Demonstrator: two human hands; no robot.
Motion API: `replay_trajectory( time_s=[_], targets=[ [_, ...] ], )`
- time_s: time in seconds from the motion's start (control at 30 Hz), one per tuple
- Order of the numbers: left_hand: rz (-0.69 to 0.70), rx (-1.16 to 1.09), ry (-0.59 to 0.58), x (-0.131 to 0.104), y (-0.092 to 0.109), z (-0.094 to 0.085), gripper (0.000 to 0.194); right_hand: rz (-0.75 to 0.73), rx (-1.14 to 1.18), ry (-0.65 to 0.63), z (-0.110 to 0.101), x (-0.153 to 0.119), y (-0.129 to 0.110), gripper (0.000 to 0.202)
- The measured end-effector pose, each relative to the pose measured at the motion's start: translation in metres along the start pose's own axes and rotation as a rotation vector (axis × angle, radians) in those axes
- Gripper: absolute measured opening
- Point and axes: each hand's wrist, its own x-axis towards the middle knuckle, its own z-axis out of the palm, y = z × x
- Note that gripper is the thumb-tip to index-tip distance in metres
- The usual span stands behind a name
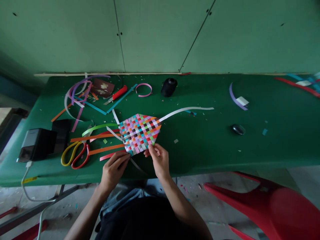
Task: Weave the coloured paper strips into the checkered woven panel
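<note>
A woven piece of many-coloured strips [140, 131] lies tilted in front of me above the green table. My right hand [159, 158] pinches its lower right edge between thumb and fingers. At its lower left corner, the fingers of my left hand [115, 168] are closed on the edge. Loose strip ends stick out on the left, among them an orange strip [107, 149] and a green strip [100, 127]. From the right corner a long white strip [187, 110] reaches out over the table. Scissors with yellow and red handles [79, 155] lie left of the weave, blades partly under strips.
A red utility knife [119, 93], a pink ring [144, 90] and a black thread spool [169, 87] lie behind the weave. A black device with a cable [37, 145] stands at left. Farther right are a dark oval object [238, 129] and a purple strip [235, 96]. A red chair [280, 203] is at lower right.
</note>
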Motion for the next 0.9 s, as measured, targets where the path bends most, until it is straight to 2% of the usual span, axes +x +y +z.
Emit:
replay_trajectory(
  time_s=[0.23,0.37,0.6,0.9],
  targets=[
    [-0.014,0.017,-0.03,-0.001,0.003,0.003,0.023,-0.045,0.003,0.03,0.008,-0.005,-0.002,0.023],
    [-0.016,0.046,0.029,-0.006,0.01,0.01,0.024,-0.05,0.06,0.073,0.019,-0.009,0.004,0.029],
    [-0.006,0.08,0.134,-0.024,0.027,0.029,0.033,-0.087,0.115,0.195,0.041,-0.014,0.005,0.02],
    [-0.005,0.082,0.144,-0.029,0.031,0.039,0.038,-0.076,0.197,0.262,0.048,-0.01,0.015,0.02]
  ],
)
